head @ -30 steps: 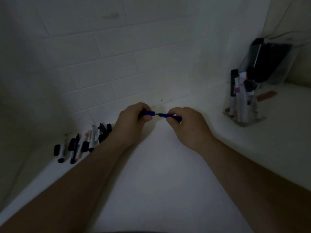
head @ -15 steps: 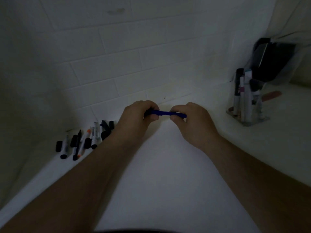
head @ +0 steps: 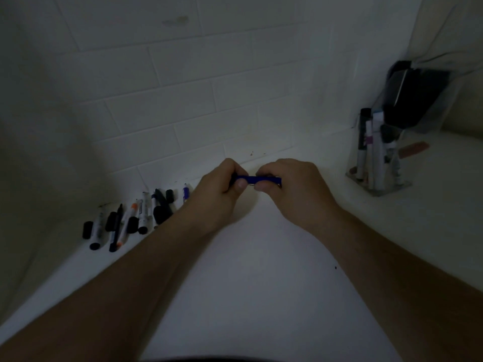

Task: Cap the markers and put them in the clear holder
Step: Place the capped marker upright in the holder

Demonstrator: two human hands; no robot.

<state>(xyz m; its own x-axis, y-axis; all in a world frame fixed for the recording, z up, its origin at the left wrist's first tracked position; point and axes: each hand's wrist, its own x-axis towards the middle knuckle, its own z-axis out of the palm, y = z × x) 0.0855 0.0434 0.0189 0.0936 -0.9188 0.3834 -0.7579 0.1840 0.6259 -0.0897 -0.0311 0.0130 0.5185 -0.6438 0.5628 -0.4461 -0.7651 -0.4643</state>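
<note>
white counter, both hands closed around blue marker

The white table spreads beneath the grip and runs off to both sides, dimly lit, its surface plain apart from one small dark speck lying below and to the right of the grip. Behind the grip rises a white wall of rectangular tiles laid in a brick pattern; a faint smudge marks a tile high above the grip. Far to the right of the grip and above it, a black boxy object leans in the corner. Just below it, a flat reddish-brown strip lies on the table, well apart from the grip.
</note>
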